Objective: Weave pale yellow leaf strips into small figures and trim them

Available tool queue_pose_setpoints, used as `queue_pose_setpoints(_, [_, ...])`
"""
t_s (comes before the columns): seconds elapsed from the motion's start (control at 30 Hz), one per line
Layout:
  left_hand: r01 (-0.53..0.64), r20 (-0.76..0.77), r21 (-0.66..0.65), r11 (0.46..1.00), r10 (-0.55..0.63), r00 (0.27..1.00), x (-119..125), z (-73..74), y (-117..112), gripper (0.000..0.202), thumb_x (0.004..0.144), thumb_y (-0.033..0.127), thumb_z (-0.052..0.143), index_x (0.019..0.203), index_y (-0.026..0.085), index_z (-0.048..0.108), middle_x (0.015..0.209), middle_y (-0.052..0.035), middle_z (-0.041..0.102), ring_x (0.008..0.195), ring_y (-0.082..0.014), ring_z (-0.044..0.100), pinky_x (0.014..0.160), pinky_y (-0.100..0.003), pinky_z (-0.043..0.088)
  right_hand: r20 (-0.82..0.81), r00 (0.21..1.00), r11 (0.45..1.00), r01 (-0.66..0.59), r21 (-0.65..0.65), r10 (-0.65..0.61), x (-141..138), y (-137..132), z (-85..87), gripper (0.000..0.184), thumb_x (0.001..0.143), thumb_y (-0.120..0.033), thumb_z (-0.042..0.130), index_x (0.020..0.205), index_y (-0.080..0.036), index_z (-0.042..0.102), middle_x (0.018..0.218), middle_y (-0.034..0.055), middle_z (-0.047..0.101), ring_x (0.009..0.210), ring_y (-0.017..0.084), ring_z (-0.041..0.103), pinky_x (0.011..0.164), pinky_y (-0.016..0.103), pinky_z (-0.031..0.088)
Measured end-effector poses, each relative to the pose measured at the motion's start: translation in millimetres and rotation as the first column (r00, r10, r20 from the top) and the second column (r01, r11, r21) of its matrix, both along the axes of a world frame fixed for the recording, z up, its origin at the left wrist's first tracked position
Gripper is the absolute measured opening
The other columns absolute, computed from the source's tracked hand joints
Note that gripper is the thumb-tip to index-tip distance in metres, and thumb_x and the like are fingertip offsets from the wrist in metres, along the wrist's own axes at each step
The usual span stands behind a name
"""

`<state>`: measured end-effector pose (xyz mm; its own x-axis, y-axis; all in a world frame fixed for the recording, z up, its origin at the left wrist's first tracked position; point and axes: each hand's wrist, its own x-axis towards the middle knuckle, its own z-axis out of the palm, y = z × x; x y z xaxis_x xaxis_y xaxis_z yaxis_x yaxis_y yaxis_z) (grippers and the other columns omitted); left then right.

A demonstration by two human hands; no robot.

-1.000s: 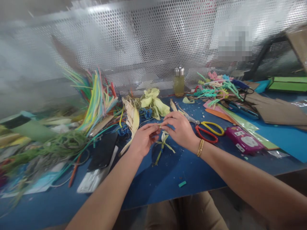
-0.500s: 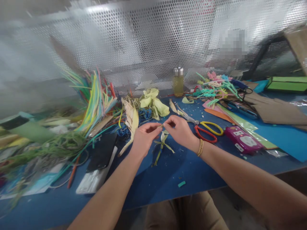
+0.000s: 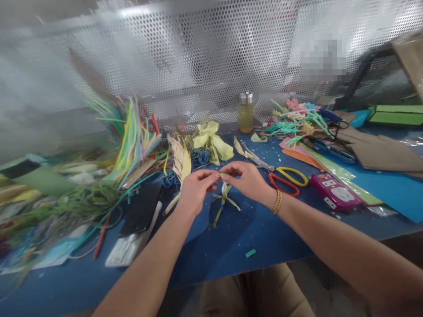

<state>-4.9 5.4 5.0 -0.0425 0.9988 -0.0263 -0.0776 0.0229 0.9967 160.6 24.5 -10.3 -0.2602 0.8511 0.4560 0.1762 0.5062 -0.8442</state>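
Perforated silvery metal panelling rises behind a blue tabletop, on which long scissors with one red and one yellow handle loop lie open. Just right of the scissors sits a glossy purple case with a white figure on it; farther right spread flat brown cardboard pieces, with fuzzy pastel stems beyond the yellow loop. Left of the scissors is a crumpled yellow-green leafy heap, then a fan of multicoloured strips and a black phone on a white packet. Nearer the person than the scissors lies a small teal scrap. Just left of the scissors, the bare left hand and the right hand, with a gold bracelet, meet with thumbs and forefingers pinched on a thin pale-green strip, mostly hidden by the fingertips. Below it, left of the scissors, lies a small green figure of husk-like pieces, with thin splayed limbs, a pale top and a blue-tinged middle. Behind the scissors, a silver-capped clear bottle stands upright, holding yellowish liquid.
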Motion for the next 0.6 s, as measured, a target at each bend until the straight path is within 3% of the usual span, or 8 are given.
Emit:
queue_pose_setpoints(0.27, [0.063, -0.156, 0.108, 0.992, -0.046, 0.987, 0.0, 1.4, -1.8, 0.039, 0.061, 0.033, 0.083, 0.097, 0.019, 0.074, 0.078, -0.0035, 0.070, 0.068, -0.0138, 0.059, 0.064, -0.025, 0.048, -0.151, 0.988, 0.983, -0.036, -0.182, 0.008, 0.2, 2.2, 0.4, 0.012, 0.074, -0.026, 0.070, 0.079, -0.016, 0.066, 0.076, 0.0025, 0.068, 0.067, 0.012, 0.061, 0.066, 0.028, 0.051])
queue_pose_setpoints(0.43, [0.047, -0.199, 0.130, 0.990, -0.021, 0.980, -2.6, 0.8, 1.0, 0.028, 0.062, 0.036, 0.083, 0.081, 0.017, 0.075, 0.074, -0.0040, 0.070, 0.068, -0.0144, 0.059, 0.063, -0.025, 0.047, -0.165, 0.985, 0.965, -0.081, -0.248, 0.041, 1.0, 0.5, 2.7, 0.015, 0.072, -0.026, 0.071, 0.080, -0.015, 0.067, 0.077, 0.0033, 0.068, 0.069, 0.013, 0.061, 0.067, 0.028, 0.050])
queue_pose_setpoints(0.6, [0.036, -0.208, 0.106, 0.994, -0.013, 0.978, -7.3, 1.2, 2.5, 0.026, 0.059, 0.034, 0.084, 0.075, 0.017, 0.073, 0.070, -0.0035, 0.070, 0.065, -0.0138, 0.059, 0.065, -0.026, 0.046, 0.022, 0.999, 0.982, -0.031, -0.186, 0.035, 4.4, 0.1, 6.2, 0.015, 0.076, -0.029, 0.068, 0.082, -0.015, 0.070, 0.078, 0.0040, 0.069, 0.070, 0.013, 0.060, 0.066, 0.026, 0.047])
